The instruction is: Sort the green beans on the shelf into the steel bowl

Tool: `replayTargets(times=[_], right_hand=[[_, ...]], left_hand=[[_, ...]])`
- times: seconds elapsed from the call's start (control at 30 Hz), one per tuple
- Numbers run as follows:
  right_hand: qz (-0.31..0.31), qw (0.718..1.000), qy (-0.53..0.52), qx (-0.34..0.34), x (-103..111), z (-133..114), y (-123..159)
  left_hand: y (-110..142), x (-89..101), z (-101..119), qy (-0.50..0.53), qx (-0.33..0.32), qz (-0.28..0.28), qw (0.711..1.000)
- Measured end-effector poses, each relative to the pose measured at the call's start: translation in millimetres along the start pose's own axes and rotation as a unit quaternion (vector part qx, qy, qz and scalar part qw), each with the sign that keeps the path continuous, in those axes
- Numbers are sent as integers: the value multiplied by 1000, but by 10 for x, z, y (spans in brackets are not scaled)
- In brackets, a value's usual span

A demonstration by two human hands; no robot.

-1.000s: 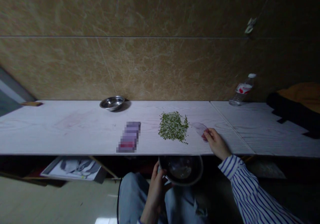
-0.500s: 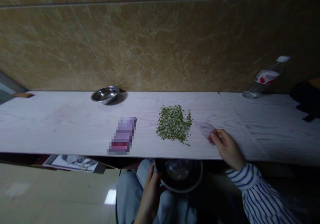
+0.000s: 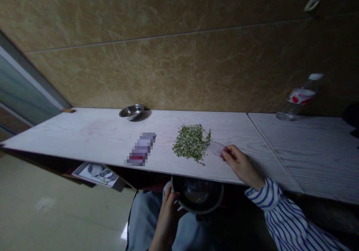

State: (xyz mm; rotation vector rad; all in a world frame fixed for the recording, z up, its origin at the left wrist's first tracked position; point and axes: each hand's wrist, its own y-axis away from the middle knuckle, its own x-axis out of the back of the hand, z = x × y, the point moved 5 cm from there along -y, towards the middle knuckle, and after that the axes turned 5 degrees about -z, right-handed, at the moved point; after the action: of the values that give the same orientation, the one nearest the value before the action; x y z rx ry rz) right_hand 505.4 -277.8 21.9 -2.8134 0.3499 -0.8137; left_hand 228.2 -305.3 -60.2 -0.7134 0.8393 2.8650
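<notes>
Nearest, over the knees, the left hand (image 3: pixel 167 210) grips the side of a dark, round bowl (image 3: pixel 211 200) just below the tabletop's front edge. Above the tabletop (image 3: pixel 92 142), the right hand (image 3: pixel 242 165) pinches a thin, see-through sheet (image 3: pixel 216 148) between thumb and fingers, its far end at the right-hand border of a loose spread of small green bits (image 3: pixel 190 142). Left of that spread lies a pixelated purple oblong (image 3: pixel 141 149). Farther back, near the wall, sit a shallow steel bowl (image 3: pixel 131 112) and, well to the right, a white-capped clear bottle (image 3: pixel 298 98).
</notes>
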Motion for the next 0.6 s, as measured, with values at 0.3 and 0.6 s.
replayTargets(times=[0.3, 0.6], right_hand=[[-45, 990, 104, 87, -173, -313, -287], [-5, 987, 125, 101, -187, -241, -315]], left_hand=[[-142, 52, -117, 19, 23, 32, 999], [-282, 133, -202, 58, 16, 11, 998]])
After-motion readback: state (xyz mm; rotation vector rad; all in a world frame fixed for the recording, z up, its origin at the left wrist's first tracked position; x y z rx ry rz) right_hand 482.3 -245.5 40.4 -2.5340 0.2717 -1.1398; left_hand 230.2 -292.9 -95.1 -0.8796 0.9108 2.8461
